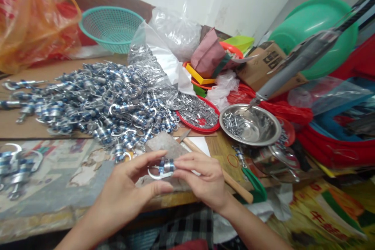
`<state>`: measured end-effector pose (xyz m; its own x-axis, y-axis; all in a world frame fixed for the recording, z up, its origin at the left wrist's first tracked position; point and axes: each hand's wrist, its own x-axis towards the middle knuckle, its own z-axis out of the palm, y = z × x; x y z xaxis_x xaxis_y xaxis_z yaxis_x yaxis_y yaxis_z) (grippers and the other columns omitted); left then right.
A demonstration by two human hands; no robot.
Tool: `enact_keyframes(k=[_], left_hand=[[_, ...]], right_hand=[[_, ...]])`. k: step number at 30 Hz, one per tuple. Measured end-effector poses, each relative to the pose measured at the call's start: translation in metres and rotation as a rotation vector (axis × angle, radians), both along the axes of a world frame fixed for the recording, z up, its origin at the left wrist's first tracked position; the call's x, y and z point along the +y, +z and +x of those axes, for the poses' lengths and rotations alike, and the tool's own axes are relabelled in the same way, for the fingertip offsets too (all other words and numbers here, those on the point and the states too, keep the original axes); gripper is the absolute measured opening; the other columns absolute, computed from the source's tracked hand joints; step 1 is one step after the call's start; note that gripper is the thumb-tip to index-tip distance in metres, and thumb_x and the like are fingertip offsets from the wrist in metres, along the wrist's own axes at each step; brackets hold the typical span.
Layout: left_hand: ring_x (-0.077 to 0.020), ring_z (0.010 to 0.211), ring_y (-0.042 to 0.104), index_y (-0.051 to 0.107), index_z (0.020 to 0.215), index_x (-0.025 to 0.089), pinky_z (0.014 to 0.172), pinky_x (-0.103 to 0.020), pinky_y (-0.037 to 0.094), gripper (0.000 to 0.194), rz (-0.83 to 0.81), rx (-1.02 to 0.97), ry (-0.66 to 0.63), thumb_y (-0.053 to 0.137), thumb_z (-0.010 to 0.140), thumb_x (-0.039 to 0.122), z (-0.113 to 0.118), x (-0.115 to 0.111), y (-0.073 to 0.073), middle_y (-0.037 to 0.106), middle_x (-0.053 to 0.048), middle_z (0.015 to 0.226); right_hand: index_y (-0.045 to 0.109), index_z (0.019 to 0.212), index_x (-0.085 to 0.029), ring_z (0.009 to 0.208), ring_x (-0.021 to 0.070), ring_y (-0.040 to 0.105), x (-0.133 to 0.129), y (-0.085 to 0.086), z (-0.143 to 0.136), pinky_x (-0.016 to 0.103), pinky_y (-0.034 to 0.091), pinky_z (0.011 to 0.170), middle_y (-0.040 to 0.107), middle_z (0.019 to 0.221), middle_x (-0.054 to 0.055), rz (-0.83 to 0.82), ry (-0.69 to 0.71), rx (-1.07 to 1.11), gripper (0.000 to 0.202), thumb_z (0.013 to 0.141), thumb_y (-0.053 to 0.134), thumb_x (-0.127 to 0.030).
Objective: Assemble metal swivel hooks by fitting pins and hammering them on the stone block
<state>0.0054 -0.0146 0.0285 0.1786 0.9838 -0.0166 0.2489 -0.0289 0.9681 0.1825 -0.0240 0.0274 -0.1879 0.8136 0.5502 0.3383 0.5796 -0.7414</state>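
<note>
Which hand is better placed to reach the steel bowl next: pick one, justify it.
Right hand, likely: it is closer to the steel bowl; the left hand lies farther off, spread around the hook fitting. The catch: the right pinches that fitting, so it would have to release it first.

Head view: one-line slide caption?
Right hand grips a hooked blue-and-silver part, left hand open beside it, near a heap of similar parts and a metal bowl.

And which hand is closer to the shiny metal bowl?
Right. The right hand is left of the metal bowl and nearer the camera; the left hand is farther left.
</note>
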Motion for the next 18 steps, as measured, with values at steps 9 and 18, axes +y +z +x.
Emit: enact_keyframes(k=[9, 18], left_hand=[[-0.0216, 0.078, 0.068, 0.045, 0.124, 0.015, 0.073, -0.03, 0.053, 0.075, -0.287, -0.267, 0.011, 0.076, 0.058, 0.032, 0.008, 0.005, -0.005, 0.072, -0.003, 0.079], [-0.0215, 0.077, 0.069, 0.034, 0.127, 0.018, 0.072, -0.032, 0.051, 0.075, -0.365, -0.345, 0.008, 0.072, 0.063, 0.031, 0.006, 0.01, -0.01, 0.07, -0.001, 0.076]], right_hand=[[0.068, 0.102, -0.018, 0.094, 0.0144, 0.064, 0.09, 0.005, 0.051, 0.025, 0.048, 0.084, 0.069, 0.104, 0.006, -0.216, -0.508, -0.556, 0.024, 0.087, 0.049, -0.021], [0.062, 0.112, -0.019, 0.098, 0.0293, 0.062, 0.16, -0.016, 0.065, 0.038, 0.044, 0.086, 0.068, 0.102, 0.013, -0.338, -0.535, -0.888, 0.042, 0.07, 0.06, -0.011]])
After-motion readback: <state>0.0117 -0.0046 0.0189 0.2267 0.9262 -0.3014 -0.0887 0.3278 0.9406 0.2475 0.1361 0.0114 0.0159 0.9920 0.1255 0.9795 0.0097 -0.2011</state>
